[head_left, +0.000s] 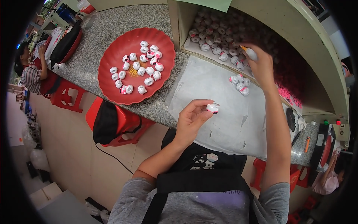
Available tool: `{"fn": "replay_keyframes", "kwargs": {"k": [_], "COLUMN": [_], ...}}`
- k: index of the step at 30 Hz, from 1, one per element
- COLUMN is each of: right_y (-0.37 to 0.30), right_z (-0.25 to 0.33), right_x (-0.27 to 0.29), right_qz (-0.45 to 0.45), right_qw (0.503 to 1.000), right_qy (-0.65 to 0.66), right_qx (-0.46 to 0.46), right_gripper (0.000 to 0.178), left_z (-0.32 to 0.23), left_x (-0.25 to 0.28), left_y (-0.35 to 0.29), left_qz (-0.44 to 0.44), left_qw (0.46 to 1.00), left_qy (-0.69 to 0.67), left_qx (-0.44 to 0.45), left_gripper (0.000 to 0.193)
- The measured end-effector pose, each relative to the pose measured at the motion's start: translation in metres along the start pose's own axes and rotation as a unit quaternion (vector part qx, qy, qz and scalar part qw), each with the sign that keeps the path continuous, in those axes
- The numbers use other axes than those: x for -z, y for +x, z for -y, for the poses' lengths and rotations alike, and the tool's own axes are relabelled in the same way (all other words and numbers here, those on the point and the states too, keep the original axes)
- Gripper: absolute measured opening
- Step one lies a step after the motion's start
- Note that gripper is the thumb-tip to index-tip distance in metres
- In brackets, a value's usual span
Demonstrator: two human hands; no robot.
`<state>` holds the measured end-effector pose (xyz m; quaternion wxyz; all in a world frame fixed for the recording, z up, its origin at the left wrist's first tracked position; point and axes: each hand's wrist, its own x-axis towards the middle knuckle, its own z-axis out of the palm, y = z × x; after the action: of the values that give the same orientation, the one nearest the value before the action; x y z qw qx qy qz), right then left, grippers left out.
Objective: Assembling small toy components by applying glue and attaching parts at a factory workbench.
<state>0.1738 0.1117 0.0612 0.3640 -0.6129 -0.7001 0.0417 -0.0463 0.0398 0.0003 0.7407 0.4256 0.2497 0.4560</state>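
Note:
My left hand (192,121) pinches a small white rounded piece (213,108) with pink and dark marks between thumb and fingertips, just above the white sheet (194,87). Raised at the mouth of the box-like booth, my right hand (262,65) is closed around a white, bottle-like tool with an orange tip (249,53); its exact kind cannot be made out. Below that hand, a small cluster of similar white pieces (243,90) lies on the sheet. Many more white pieces (209,39) crowd the booth floor.
A scalloped red plate (108,80) holding several white pieces sits on the granite counter (149,15) to the left. Bright pink pieces (289,96) lie inside the booth's right part. A red stool (119,127) bears a black bag (105,125). Other people sit at both sides.

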Motion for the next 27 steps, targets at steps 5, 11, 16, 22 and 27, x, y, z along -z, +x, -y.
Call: {"fn": "replay_keyframes", "kwargs": {"k": [5,11,16,22,27], "right_y": [-0.098,-0.146,-0.162,-0.169,-0.171], "right_z": [0.058,0.072,0.065,0.065,0.064], "right_x": [0.005,-0.004,-0.006,0.001,-0.001], "right_qz": [0.052,-0.029,-0.058,-0.045,-0.056], "right_qw": [0.938,0.812,0.831,0.811,0.772], "right_qy": [0.275,0.47,0.478,0.518,0.561], "right_qx": [-0.202,-0.344,-0.279,-0.267,-0.293], "right_gripper": [0.025,0.034,0.036,0.036,0.029], "left_z": [0.007,0.017,0.025,0.024,0.022], "left_x": [-0.013,-0.037,-0.043,-0.049,-0.051], "left_y": [0.001,-0.003,-0.011,-0.013,-0.013], "left_qz": [0.017,0.053,0.056,0.061,0.08], "left_qw": [0.999,0.997,0.997,0.995,0.996], "left_qy": [-0.051,-0.029,0.059,0.083,0.035], "left_qx": [0.007,0.037,0.0,-0.001,0.036], "left_gripper": [0.025,0.024,0.025,0.025,0.023]}}
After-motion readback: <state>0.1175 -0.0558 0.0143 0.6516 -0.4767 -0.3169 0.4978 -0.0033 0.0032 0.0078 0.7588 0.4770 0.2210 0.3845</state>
